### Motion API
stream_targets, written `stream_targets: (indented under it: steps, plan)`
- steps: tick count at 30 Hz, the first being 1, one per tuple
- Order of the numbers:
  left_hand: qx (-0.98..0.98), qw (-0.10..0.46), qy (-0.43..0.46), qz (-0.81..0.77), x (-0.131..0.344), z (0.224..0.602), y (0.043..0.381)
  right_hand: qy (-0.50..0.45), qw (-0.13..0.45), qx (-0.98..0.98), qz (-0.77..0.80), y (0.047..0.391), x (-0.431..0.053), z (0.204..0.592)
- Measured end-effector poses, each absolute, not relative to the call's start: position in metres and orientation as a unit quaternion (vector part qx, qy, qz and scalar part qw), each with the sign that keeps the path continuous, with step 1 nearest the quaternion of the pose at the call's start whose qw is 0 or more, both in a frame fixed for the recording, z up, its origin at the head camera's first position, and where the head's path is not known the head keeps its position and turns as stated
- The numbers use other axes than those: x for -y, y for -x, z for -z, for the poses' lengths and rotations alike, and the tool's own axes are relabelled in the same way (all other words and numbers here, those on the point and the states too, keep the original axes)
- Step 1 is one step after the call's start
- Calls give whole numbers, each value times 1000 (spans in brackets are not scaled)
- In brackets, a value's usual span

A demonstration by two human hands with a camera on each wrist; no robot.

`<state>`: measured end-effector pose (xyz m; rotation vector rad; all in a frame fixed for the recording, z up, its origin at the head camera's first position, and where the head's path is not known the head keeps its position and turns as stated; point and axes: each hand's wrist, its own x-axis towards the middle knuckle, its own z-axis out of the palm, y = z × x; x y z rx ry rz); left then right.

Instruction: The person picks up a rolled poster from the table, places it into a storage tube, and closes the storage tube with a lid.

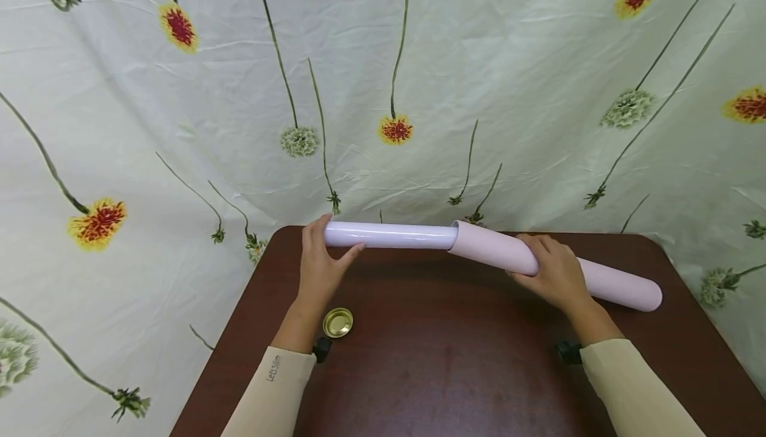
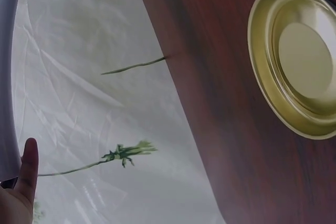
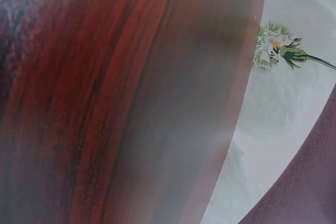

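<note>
A glossy pale-lavender roll (image 1: 391, 235) sticks out of the open left end of a pink cylindrical tube (image 1: 487, 245). My left hand (image 1: 320, 267) holds the roll's free left end, thumb below and fingers at the tip. Around the middle of the tube my right hand (image 1: 556, 271) has its grip. Both pieces are held over the table's far side, the tube sloping down to the right. A gold round shallow lid or dish (image 1: 338, 322) lies beside my left wrist. In the left wrist view the roll (image 2: 6, 77) shows at the edge; the roll's inserted part is hidden.
The dark reddish-brown wooden table (image 1: 443, 357) has rounded far corners. Behind it and along the left hangs a white flower-printed cloth (image 1: 359, 177), close to the table's far edge. Dark straps sit on both wrists.
</note>
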<state>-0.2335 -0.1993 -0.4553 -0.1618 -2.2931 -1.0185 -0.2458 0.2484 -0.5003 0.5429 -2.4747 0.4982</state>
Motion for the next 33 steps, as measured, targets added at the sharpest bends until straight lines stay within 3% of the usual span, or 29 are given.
stream_targets:
  steps: [33]
  plan:
    - [849,295,49,435,189,443,231,-231,282,913,-183,242,-243,505]
